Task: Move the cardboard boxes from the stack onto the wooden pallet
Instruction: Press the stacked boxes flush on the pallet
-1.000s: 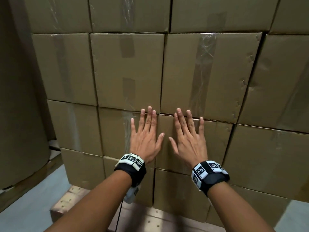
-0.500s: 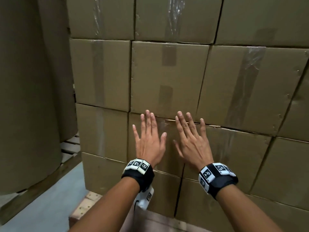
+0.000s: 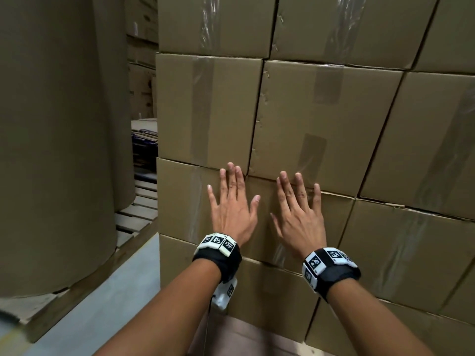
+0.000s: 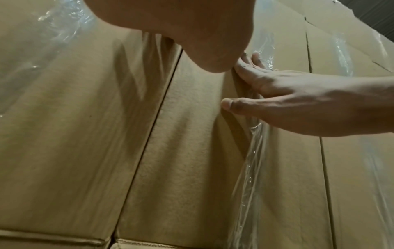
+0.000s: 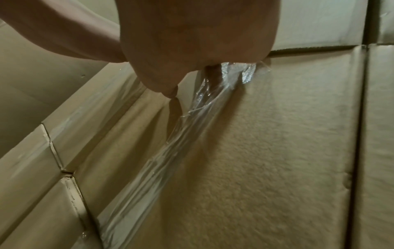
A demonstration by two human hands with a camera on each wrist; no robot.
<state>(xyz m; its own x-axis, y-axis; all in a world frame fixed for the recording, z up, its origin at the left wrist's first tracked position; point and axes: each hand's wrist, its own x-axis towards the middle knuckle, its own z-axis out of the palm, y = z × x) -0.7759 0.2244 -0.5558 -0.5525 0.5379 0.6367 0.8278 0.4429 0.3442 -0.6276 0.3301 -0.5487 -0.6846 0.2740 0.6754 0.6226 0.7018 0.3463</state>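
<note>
Both hands have slid left along the wall of boxes [image 3: 321, 119] over the last second, and the stack's left edge and a big paper roll [image 3: 56, 140] have come into view. Now the left hand [image 3: 231, 209] and right hand [image 3: 298, 217] lie flat, fingers straight and lightly spread, holding nothing, palms on a box [image 3: 334, 222] in the third row up, fingertips at its top seam. This looks like pressing a placed box flush, or feeling for one to take; which, I cannot tell. Next would call for hooking fingers round an edge. The boxes sit square, long axes level, taped faces toward the person. A pallet [image 3: 136, 214] shows under the roll, well left of the hands.
</note>
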